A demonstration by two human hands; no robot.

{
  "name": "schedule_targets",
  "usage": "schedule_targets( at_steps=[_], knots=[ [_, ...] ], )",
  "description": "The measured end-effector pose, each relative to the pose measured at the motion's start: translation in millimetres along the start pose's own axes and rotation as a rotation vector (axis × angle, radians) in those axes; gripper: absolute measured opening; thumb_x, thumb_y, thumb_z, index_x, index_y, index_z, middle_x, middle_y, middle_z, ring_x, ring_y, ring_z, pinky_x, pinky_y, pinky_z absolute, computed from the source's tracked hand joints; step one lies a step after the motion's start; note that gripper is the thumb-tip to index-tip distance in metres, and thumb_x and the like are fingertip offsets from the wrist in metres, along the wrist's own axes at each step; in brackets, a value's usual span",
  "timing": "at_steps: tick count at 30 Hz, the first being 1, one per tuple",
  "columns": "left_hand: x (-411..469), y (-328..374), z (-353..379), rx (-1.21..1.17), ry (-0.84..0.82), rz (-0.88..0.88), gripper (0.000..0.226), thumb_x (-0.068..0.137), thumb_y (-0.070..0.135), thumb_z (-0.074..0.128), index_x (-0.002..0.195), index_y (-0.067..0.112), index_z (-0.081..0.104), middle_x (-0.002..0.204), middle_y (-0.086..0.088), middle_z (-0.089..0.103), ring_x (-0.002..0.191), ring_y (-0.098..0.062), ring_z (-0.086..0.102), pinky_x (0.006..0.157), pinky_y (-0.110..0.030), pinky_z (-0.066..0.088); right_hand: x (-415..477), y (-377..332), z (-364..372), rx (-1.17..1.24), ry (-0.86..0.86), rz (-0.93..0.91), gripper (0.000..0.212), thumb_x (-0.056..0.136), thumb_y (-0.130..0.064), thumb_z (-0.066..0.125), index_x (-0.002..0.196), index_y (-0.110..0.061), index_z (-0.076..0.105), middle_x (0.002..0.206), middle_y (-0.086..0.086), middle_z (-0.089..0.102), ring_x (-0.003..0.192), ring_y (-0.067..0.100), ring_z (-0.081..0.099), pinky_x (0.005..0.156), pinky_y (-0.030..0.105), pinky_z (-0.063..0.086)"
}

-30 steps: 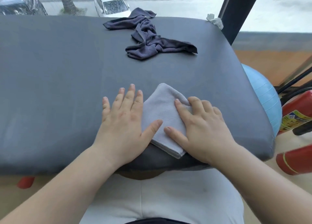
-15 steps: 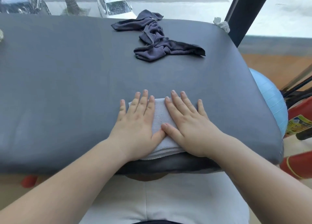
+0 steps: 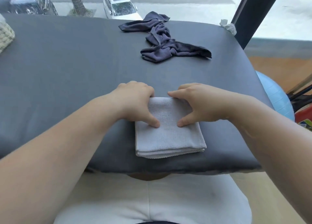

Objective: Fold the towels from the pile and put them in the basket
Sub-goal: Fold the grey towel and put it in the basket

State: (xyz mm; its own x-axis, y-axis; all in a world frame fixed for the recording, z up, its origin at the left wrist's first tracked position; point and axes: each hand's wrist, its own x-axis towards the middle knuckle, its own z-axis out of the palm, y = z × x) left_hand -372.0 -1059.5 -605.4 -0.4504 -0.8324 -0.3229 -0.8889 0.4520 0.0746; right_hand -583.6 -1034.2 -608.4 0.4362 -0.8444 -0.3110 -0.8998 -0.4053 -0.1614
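Grey towel lies folded square at the table's near edge. Left hand and right hand both pinch its far edge, thumbs on top, fingers curled over it. It's not yet in the basket at far left, and the dark towel lies crumpled, unfolded, far side.
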Motion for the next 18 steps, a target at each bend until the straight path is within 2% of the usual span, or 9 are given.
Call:
schedule_targets(
  at_steps=[2,3,5,7,10,12,14,16,18],
  knots=[
    [4.4,4.4,-4.8,-0.011,-0.036,-0.010,0.058,0.056,0.067,0.081,0.090,0.025,0.061,0.091,0.007,0.062,0.086,-0.017,0.059,0.066,-0.032,0.045,5.9,-4.7,-1.8,-0.029,-0.012,0.004,0.067,0.070,-0.062,0.079,0.126,-0.032,0.058,0.108,-0.008,0.052,0.106,0.016,0.052,0.089,0.035,0.045],
    [6.0,6.5,-5.6,-0.014,-0.037,-0.008,0.052,0.056,0.062,0.083,0.083,0.024,0.059,0.084,0.006,0.062,0.079,-0.016,0.059,0.060,-0.030,0.043,8.5,-7.5,-1.6,-0.051,-0.012,0.009,0.054,0.069,-0.061,0.080,0.109,-0.030,0.062,0.100,-0.008,0.052,0.098,0.017,0.051,0.084,0.035,0.045],
    [9.1,9.2,-6.5,0.012,0.029,0.012,0.046,0.059,0.054,0.084,0.076,0.024,0.054,0.081,0.007,0.060,0.078,-0.018,0.058,0.060,-0.030,0.042,12.0,-11.3,-2.8,-0.107,0.020,0.024,0.040,0.069,-0.056,0.081,0.083,-0.028,0.056,0.088,-0.007,0.051,0.086,0.018,0.047,0.075,0.037,0.045],
    [12.9,9.2,-7.9,0.096,0.228,0.026,0.035,0.070,0.041,0.077,0.077,0.023,0.048,0.081,0.006,0.055,0.083,-0.023,0.057,0.063,-0.032,0.038,12.7,-12.3,-4.9,-0.141,0.179,0.051,0.036,0.072,-0.044,0.080,0.076,-0.025,0.050,0.086,-0.005,0.048,0.085,0.022,0.048,0.072,0.038,0.045],
    [17.4,6.2,-6.2,0.224,0.580,0.038,0.027,0.077,0.019,0.064,0.080,0.023,0.038,0.077,-0.004,0.057,0.079,-0.032,0.059,0.063,-0.034,0.027,10.9,-6.7,-2.7,-0.142,0.525,0.109,0.028,0.074,-0.035,0.075,0.091,-0.018,0.062,0.096,0.005,0.053,0.094,0.033,0.054,0.077,0.040,0.046],
    [13.1,7.6,2.0,0.282,0.644,0.063,0.038,0.066,0.009,0.067,0.078,0.022,0.034,0.066,-0.007,0.060,0.062,-0.033,0.059,0.059,-0.033,0.025,5.6,-6.4,4.9,-0.099,0.528,0.144,0.044,0.071,-0.042,0.076,0.108,-0.021,0.064,0.103,0.004,0.058,0.098,0.031,0.056,0.082,0.041,0.046],
    [5.4,8.5,16.7,0.210,0.694,0.114,0.038,0.058,0.004,0.069,0.079,0.019,0.041,0.062,-0.008,0.060,0.056,-0.032,0.058,0.059,-0.033,0.034,-1.8,-7.2,20.4,-0.074,0.495,0.121,0.057,0.072,-0.040,0.078,0.124,-0.022,0.061,0.114,0.003,0.063,0.105,0.031,0.059,0.088,0.042,0.048],
    [-2.6,9.9,38.6,0.154,0.691,0.149,0.033,0.068,0.015,0.064,0.101,0.011,0.061,0.091,-0.014,0.072,0.083,-0.034,0.068,0.078,-0.044,0.050,-10.9,-8.8,38.3,-0.073,0.553,0.102,0.063,0.076,-0.033,0.078,0.133,-0.017,0.058,0.127,0.005,0.064,0.115,0.033,0.061,0.096,0.044,0.050],
    [-16.0,11.2,54.5,0.141,0.625,0.127,0.055,0.082,0.033,0.051,0.129,0.008,0.060,0.128,-0.018,0.065,0.115,-0.037,0.063,0.099,-0.054,0.046,-20.2,-12.6,53.9,-0.101,0.633,0.087,0.059,0.082,-0.028,0.074,0.137,-0.013,0.057,0.136,0.008,0.061,0.124,0.033,0.059,0.101,0.046,0.048]
  ],
)
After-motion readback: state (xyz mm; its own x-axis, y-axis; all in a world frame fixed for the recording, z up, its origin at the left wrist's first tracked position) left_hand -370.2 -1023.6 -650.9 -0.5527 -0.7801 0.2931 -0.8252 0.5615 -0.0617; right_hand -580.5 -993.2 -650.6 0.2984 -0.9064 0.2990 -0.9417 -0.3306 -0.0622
